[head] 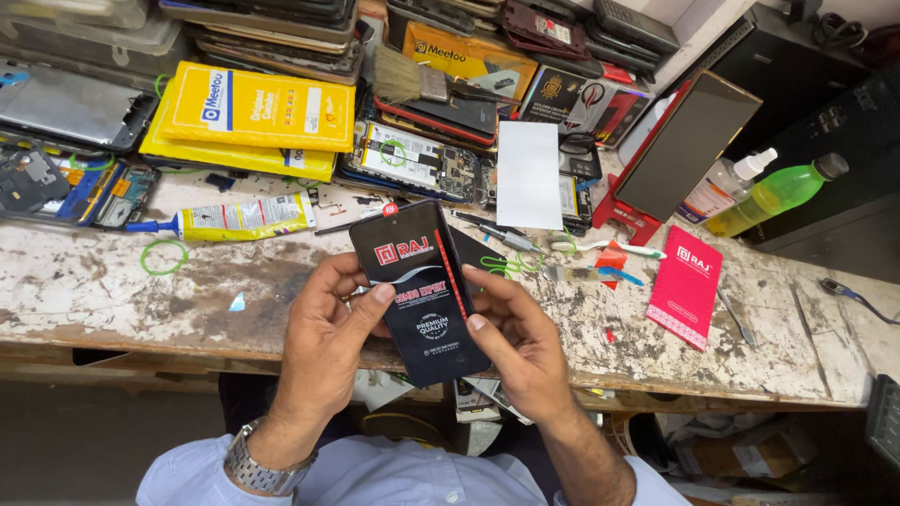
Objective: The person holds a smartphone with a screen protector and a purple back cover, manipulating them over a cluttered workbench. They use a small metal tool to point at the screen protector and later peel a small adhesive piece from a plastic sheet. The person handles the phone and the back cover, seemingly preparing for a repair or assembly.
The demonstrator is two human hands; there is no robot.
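A flat black packet (422, 290) is held above the near edge of the worn table (112, 281), the left hand (323, 351) and right hand (520, 351) closed on its long sides. It is judged light, thin, smooth-faced and possibly fragile, so it is best gripped by the edges.

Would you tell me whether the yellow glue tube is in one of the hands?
No, the yellow glue tube lies on the workbench, apart from both hands.
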